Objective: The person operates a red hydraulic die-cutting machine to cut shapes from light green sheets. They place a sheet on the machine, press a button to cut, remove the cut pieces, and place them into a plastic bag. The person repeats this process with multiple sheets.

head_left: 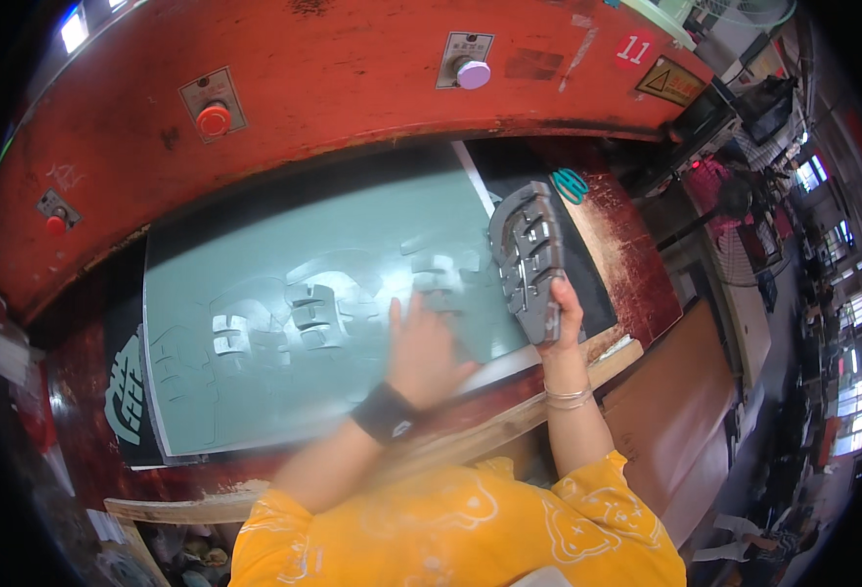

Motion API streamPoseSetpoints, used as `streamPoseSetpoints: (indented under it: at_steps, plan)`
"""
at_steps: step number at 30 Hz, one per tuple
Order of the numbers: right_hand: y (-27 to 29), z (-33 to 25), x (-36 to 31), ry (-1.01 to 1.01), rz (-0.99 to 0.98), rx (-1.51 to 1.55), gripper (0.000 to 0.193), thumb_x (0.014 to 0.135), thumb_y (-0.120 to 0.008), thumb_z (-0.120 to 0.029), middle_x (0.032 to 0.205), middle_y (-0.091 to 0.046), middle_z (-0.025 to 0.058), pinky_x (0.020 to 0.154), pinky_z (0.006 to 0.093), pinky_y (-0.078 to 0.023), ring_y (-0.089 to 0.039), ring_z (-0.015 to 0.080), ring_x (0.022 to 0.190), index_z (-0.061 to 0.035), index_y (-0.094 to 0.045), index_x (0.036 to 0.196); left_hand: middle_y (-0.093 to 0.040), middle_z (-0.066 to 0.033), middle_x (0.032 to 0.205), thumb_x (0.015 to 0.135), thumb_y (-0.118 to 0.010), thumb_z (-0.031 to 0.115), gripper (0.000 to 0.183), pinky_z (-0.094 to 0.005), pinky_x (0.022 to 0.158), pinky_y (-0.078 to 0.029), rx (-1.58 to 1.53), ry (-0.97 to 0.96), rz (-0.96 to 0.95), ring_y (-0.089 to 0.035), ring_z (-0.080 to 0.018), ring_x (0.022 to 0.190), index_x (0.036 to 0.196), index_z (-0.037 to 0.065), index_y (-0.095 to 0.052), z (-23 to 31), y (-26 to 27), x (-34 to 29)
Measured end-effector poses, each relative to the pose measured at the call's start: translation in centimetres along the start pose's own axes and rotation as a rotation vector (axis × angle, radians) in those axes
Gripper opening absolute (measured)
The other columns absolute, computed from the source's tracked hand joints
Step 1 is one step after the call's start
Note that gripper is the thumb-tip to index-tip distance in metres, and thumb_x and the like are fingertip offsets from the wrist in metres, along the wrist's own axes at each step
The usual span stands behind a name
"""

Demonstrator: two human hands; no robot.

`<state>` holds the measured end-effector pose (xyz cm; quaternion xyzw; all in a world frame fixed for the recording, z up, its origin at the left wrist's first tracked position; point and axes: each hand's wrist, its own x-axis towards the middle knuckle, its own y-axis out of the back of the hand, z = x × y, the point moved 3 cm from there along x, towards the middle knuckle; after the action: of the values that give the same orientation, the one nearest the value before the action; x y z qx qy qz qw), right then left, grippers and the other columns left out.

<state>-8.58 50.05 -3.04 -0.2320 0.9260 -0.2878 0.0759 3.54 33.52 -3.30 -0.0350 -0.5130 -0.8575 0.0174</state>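
Observation:
A grey-green sheet (255, 401) lies flat before me, with several cut outlines pressed into it and shiny cut shapes (315, 315) among them. My left hand (425, 347) is over the right half of the sheet, fingers spread and slightly blurred, holding nothing that I can see. Whether its fingertips touch the sheet is unclear. At the sheet's right end, my right hand (566, 315) grips the lower end of a dark metal cutting die (527, 256). The die is raised and tilted, its slotted, sole-like pattern showing.
Behind the sheet stands an orange-red machine front (333, 78) with a red button (214, 120) and a pale purple knob (472, 73). A green slotted cut piece (126, 389) lies left of the sheet; a teal looped object (570, 185) sits at far right. A wooden edge (509, 419) runs along the front.

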Motion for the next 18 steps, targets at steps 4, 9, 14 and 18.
streamPoseSetpoints:
  at_steps: [4,9,14,18]
  plan:
    - [3.0,-1.0,0.3,-0.016,0.099,0.297,0.057,0.085,-0.055,-0.032,0.123,-0.055,0.0154,0.089,0.0368,-0.048,-0.058,0.0255,0.104,0.0005,-0.043,0.13,-0.044,-0.019,0.121,0.065,-0.077,0.039,0.071,-0.0527,0.107,-0.023,-0.138,0.043,0.124,-0.033,-0.0418,0.127,0.118,0.0,-0.049,-0.2,0.9,-1.1]
    - [6.5,-6.4,0.0,0.107,0.165,-0.507,0.061,0.075,-0.065,-0.014,0.125,-0.054,0.0184,0.097,0.0338,-0.041,-0.054,0.0221,0.113,0.0032,-0.047,0.13,-0.038,-0.0172,0.133,0.069,-0.075,0.03,0.073,-0.0499,0.108,-0.026,-0.061,-0.159,0.181,-0.032,-0.0404,0.129,0.13,0.007,-0.042,-0.7,2.1,-0.7]
    - [9.0,-8.7,0.1,0.094,0.123,-1.235,0.066,0.061,-0.076,-0.017,0.135,-0.045,0.0238,0.105,0.0363,-0.032,-0.043,0.0308,0.126,-0.0045,-0.058,0.123,-0.04,-0.0149,0.137,0.081,-0.062,0.027,0.053,-0.0507,0.109,-0.024,-0.045,-0.285,-0.094,-0.035,-0.0338,0.13,0.13,0.015,-0.047,2.0,0.4,0.0]
    - [9.3,-8.4,-0.1,0.075,0.014,-1.746,0.057,0.064,-0.073,-0.02,0.135,-0.045,0.0196,0.105,0.0385,-0.032,-0.041,0.0355,0.126,-0.0135,-0.061,0.12,-0.041,-0.0154,0.136,0.076,-0.067,0.033,0.059,-0.05,0.109,-0.023,-0.105,-0.223,-0.168,-0.033,-0.0336,0.131,0.129,0.016,-0.049,6.3,-0.6,-0.4]
